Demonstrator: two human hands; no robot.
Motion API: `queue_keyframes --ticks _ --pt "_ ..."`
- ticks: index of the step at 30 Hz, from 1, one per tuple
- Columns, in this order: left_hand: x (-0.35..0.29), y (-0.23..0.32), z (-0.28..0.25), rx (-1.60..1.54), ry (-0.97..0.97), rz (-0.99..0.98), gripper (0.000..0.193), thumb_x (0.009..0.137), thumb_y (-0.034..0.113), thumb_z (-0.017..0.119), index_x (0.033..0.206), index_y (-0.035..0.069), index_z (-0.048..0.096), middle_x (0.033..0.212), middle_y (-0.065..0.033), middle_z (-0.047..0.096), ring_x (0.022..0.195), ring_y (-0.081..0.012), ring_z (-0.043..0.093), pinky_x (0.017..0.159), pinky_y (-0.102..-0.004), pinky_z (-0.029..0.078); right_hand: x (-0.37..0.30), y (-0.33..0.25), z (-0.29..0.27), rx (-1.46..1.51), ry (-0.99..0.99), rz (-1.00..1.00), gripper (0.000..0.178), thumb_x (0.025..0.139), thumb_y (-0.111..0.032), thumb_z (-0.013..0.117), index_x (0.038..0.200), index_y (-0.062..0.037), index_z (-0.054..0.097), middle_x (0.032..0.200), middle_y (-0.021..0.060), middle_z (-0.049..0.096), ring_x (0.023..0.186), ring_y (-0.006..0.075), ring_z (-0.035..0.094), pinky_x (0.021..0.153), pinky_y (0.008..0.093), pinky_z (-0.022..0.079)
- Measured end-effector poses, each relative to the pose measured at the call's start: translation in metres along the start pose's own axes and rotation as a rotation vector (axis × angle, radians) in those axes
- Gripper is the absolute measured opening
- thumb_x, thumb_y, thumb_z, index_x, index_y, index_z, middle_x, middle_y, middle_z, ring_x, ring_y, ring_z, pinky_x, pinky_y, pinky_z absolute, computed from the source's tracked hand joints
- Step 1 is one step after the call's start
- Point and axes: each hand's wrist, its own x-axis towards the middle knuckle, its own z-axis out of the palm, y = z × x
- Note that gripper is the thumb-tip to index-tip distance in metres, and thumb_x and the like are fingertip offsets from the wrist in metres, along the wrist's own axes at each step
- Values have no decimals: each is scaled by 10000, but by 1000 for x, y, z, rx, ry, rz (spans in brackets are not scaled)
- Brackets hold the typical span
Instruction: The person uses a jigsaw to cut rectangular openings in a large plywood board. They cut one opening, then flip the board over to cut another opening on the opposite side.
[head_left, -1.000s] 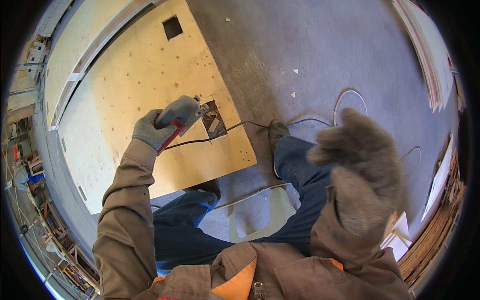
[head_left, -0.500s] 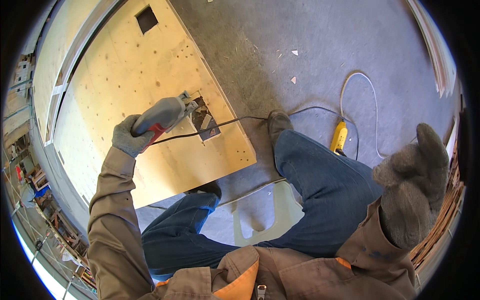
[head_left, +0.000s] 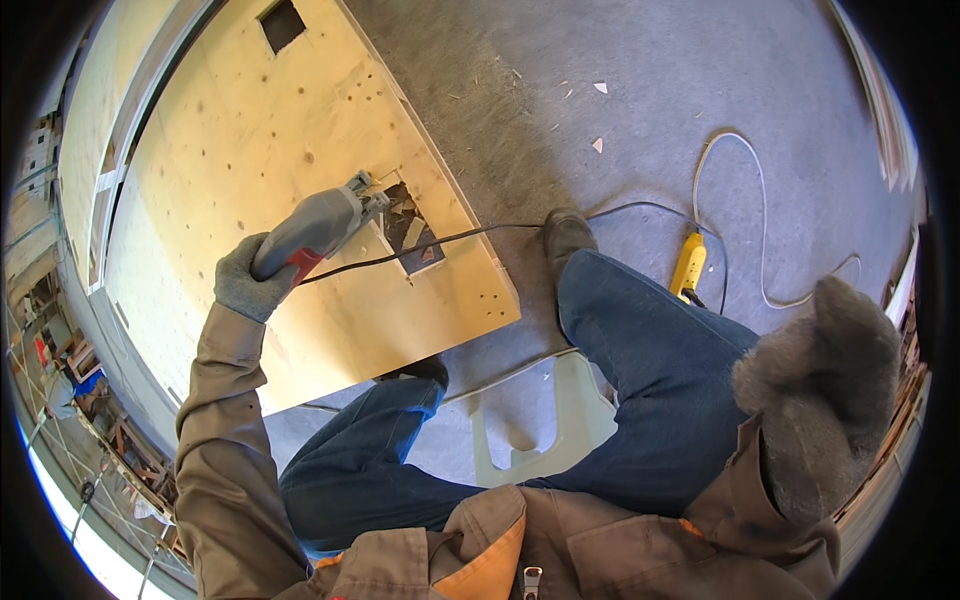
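Note:
My gloved left hand (head_left: 251,279) is closed around the rear of a grey and red jigsaw (head_left: 312,232). The saw lies over a pale plywood panel (head_left: 260,150), its front end at the upper left edge of a rough rectangular cutout (head_left: 416,236). Loose wood bits show inside that opening. A dark cord (head_left: 440,241) runs from the saw across the cutout toward the floor. Off to the right, above my right thigh, my gloved right hand (head_left: 820,385) is raised and smeared by motion, so its fingers cannot be made out.
A second square hole (head_left: 282,26) is at the panel's far end. A yellow power strip (head_left: 689,266) with a white cord (head_left: 762,210) lies on the concrete floor beyond my right leg. I sit on a pale plastic stool (head_left: 560,440). Stacked boards (head_left: 885,110) stand at the right.
My right hand has turned, and its fingers have gone from distinct to blurred. My left hand and the jigsaw have shifted slightly left. The whole view has moved a little.

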Motion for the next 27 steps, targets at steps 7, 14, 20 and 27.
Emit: queue_keyframes --ticks 7,14,20,27 --pt "3 -5 -10 227 19 130 428 666 178 828 1064 91 695 890 -160 737 808 -310 734 744 -388 594 5 3 18 -101 16 32 619 898 -104 693 1417 94 421 1095 198 676 884 201 717 710 260 622" --pt "10 -15 -10 214 43 190 438 660 182 837 1064 90 697 903 -156 738 824 -301 735 745 -379 596 1 -4 28 -66 96 139 651 887 -132 720 1420 86 416 1095 209 676 911 212 723 730 282 632" --pt "13 -14 -12 169 18 135 452 671 176 831 1084 62 692 923 -167 739 842 -280 738 760 -368 596 4 4 15 19 -25 112 696 875 -153 742 1436 74 398 1128 233 664 950 246 727 747 314 641" --pt "8 -22 -10 135 41 100 449 688 159 817 1098 32 685 935 -157 742 861 -242 735 782 -351 589 6 2 20 96 -42 185 695 876 -149 741 1438 73 398 1131 230 661 944 243 725 746 310 639"
